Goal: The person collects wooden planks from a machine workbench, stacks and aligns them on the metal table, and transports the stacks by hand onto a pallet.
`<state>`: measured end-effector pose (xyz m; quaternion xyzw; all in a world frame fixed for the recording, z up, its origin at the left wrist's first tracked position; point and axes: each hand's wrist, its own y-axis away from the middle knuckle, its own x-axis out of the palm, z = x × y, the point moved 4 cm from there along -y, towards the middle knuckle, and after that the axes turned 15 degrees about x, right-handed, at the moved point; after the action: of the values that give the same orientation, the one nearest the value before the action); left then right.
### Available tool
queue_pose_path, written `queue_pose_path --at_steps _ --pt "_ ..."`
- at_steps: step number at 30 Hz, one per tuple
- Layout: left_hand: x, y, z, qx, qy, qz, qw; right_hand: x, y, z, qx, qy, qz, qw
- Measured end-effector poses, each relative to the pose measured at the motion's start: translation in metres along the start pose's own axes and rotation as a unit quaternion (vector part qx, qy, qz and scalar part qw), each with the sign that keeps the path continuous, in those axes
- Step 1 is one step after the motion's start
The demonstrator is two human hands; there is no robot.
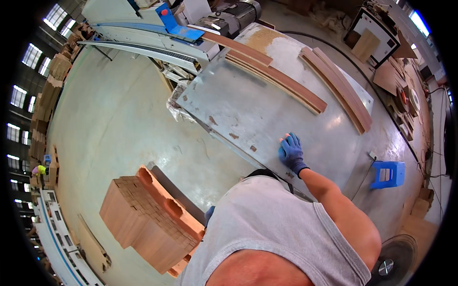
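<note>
My right hand (292, 153), in a blue glove with bare fingertips, rests on the grey metal table (267, 119) near its front edge. Its fingers are stretched out and hold nothing that shows. Only a bit of blue glove shows of my left hand (209, 215), beside my shirt and close to a stack of brown boards (152, 224); my body hides its fingers. Farther up the table lie long reddish-brown wooden strips in two groups, a left group of strips (281, 83) and a right group of strips (338, 90).
A machine with a blue bracket (179, 28) and a roller rail (143, 51) adjoins the table's far left. The board stack stands on an orange-brown pallet (171, 205) to my left. A blue stool (389, 174) and a round fan (389, 264) are on the right.
</note>
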<state>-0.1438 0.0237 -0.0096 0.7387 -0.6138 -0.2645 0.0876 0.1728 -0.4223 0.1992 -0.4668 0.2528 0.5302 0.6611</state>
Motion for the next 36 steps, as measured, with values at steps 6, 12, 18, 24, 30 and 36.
queue_pose_path --at_steps 6,12,18,24,30,36 --pt "-0.001 -0.003 0.004 -0.114 0.144 -0.039 0.982 -0.002 -0.001 0.006 0.009 -0.01 0.003 1.0" --pt "-0.004 -0.028 -0.002 -0.028 0.137 -0.034 0.99 0.0 0.002 0.005 0.005 0.0 -0.005 1.0" --pt "0.004 -0.032 -0.005 -0.059 0.206 -0.03 0.976 -0.001 0.001 0.004 0.005 -0.004 -0.009 1.0" --pt "0.011 -0.024 -0.056 -0.006 0.053 0.042 0.998 -0.008 0.0 0.0 0.014 0.0 -0.023 1.0" --pt "0.009 -0.034 0.003 -0.153 0.225 -0.137 0.953 -0.007 -0.005 0.011 0.006 -0.005 -0.014 1.0" --pt "0.008 -0.046 -0.007 -0.023 -0.003 0.021 1.0 -0.009 -0.002 0.004 0.018 -0.003 -0.017 1.0"
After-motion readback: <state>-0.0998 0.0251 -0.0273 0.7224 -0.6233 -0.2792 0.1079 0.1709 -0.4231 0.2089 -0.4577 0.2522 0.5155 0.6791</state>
